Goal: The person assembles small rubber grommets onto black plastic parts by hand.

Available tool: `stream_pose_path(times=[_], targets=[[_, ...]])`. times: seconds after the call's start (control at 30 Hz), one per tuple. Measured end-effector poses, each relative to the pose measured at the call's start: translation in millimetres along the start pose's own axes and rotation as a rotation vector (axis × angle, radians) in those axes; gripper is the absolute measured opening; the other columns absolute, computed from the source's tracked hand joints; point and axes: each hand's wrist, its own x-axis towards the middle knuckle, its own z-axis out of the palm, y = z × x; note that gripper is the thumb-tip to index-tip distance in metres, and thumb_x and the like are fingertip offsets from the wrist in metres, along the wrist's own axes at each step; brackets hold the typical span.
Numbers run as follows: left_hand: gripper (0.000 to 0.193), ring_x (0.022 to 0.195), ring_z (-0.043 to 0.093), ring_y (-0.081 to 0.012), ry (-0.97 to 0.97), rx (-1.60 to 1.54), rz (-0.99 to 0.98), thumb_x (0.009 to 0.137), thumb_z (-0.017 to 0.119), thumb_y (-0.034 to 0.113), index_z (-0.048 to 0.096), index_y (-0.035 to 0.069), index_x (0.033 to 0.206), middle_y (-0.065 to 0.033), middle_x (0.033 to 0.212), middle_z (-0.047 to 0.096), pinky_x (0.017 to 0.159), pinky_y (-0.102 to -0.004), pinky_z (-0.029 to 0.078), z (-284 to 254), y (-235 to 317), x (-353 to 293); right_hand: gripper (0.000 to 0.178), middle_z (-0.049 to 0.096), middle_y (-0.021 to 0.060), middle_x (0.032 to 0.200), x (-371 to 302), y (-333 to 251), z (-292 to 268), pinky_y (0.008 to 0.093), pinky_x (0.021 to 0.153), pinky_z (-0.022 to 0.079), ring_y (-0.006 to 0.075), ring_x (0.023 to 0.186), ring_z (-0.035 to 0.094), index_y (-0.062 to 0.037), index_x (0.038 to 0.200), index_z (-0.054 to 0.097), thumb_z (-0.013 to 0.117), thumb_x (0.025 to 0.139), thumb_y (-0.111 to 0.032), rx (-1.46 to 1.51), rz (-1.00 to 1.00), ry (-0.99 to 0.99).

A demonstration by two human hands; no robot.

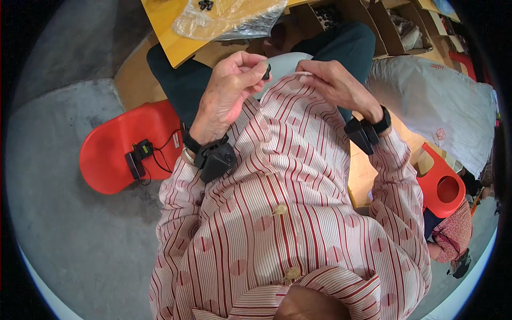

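Observation:
My left hand (226, 90) is closed, with thumb and fingers pinching a small black part (267, 72) above my lap. Its exact kind is too small to make out. To the right, my right hand (341, 88) is closed too, its thumb and fingertips at the raised hem of the striped shirt (290, 88), which it appears to pinch. The two hands are apart. A black strap with a small device sits on each wrist, the left device (217, 160) and the right device (362, 134).
Ahead is a yellow table (165, 26) with a clear plastic bag (229, 18) and several black parts (205, 5). Open cardboard boxes (392, 37) stand at far right, near a large white sack (434, 101). Red chairs (114, 152) flank me; a person (453, 234) is at right.

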Motion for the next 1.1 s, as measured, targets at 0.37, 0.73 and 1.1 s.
stream_pose_path(times=[0.37,0.73,1.1], targets=[[0.021,0.068,0.054,-0.0075,-0.030,0.072,0.039,0.084,0.067,0.009,0.058,-0.001,0.100,-0.0028,0.079,0.061,0.063,-0.0202,0.045,34.3,11.3,4.5,0.021,0.057,0.0147,0.069,-1.9,-42.2,7.1,0.0389,0.058,0.047,0.0328,0.067,0.061,-0.0048,0.092,0.049,0.063,0.076,-0.003,-0.239,-0.279,0.224],[0.018,0.066,0.052,-0.0067,-0.011,0.085,0.045,0.084,0.065,0.006,0.058,-0.002,0.099,-0.0031,0.078,0.060,0.059,-0.0203,0.042,45.1,10.4,1.9,0.035,0.057,0.0109,0.065,-0.6,-41.7,10.1,0.0355,0.052,0.047,0.0293,0.063,0.062,-0.0051,0.089,0.046,0.075,0.070,-0.011,-0.287,-0.275,0.373],[0.014,0.070,0.056,-0.0084,-0.041,0.074,0.085,0.084,0.063,0.001,0.057,-0.003,0.096,-0.0065,0.081,0.062,0.061,-0.0211,0.045,43.4,6.2,-2.3,0.051,0.054,0.0109,0.061,-3.2,-38.8,10.4,0.0332,0.050,0.046,0.0287,0.058,0.061,-0.0043,0.096,0.041,0.076,0.073,-0.033,-0.283,-0.031,0.352]])
